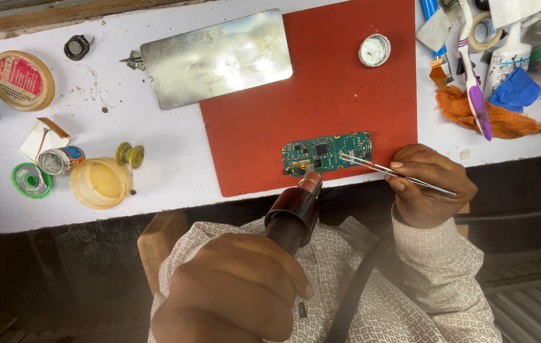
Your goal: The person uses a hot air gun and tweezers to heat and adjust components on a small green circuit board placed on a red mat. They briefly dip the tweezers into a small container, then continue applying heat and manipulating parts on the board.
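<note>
Red mat (321, 95) lies on the white surface (156, 184), and a green board (324, 154) rests near the mat's front edge. The left hand (232, 286) is closed around a hot-air gun (296, 213), its nozzle just at the board's near left corner. The right hand (429, 184) pinches tweezers (391, 171), tips touching the board's right half. The step looks like heating a part while the tweezers steady or wait on it. Lifting anything would call for a still nozzle and a light, level pull. A metal plate (216, 57) lies behind, well apart.
</note>
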`<action>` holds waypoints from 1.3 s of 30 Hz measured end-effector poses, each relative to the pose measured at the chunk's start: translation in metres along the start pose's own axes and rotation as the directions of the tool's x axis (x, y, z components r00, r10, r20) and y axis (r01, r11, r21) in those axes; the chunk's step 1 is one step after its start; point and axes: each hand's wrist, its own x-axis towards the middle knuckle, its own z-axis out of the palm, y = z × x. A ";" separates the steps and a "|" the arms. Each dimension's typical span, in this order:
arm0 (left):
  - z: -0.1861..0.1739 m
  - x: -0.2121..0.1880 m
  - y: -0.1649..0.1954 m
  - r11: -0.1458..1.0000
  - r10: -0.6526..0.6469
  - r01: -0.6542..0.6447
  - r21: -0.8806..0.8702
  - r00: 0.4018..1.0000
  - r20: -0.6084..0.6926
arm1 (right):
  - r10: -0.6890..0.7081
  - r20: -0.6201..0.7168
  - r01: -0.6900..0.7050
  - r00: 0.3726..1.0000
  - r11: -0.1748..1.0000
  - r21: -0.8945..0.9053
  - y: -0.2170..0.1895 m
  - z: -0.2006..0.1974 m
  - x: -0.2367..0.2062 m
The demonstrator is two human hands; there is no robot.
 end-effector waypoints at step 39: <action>0.023 0.029 0.020 0.832 -0.296 0.413 0.370 0.895 -0.333 | 0.002 -0.002 -0.002 1.000 1.000 0.004 0.001 0.000 0.000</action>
